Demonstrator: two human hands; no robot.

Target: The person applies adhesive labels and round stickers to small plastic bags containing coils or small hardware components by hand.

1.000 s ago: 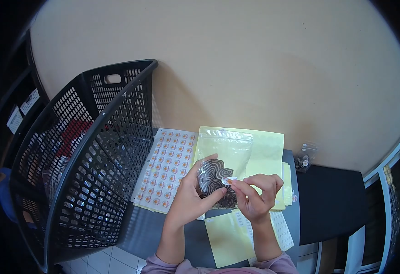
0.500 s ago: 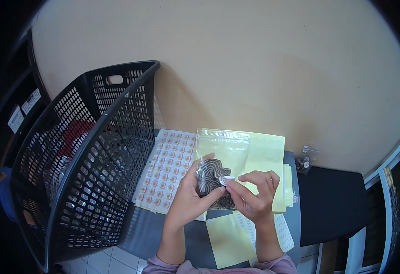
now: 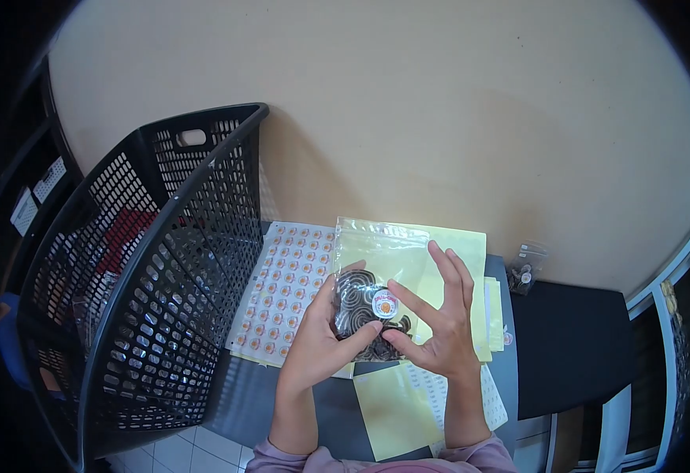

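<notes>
- The left hand (image 3: 319,339) is clamped on the clear bag (image 3: 383,266), thumb across its front and fingers behind it.
- The right hand (image 3: 443,335) is spread, thumb and index finger apart beside the round sticker (image 3: 385,304); whether their tips touch the bag, I cannot tell.
- The hands are apart from each other, on either side of the sticker.
- The bag is held over the table (image 3: 325,410), in front of yellow sheets (image 3: 463,288); dark, swirl-patterned contents fill its lower part.
- The sticker lies flat on the bag's front, over the contents.
- Left of the bag is a sticker sheet (image 3: 282,296) with rows of round stickers.
- Below the right hand, a yellow paper (image 3: 392,406) partly covers a white sheet (image 3: 493,394).
- A black basket (image 3: 174,206) stands at the left, holding red and clear items.
- A small bag (image 3: 528,266) is near the table's right edge.
</notes>
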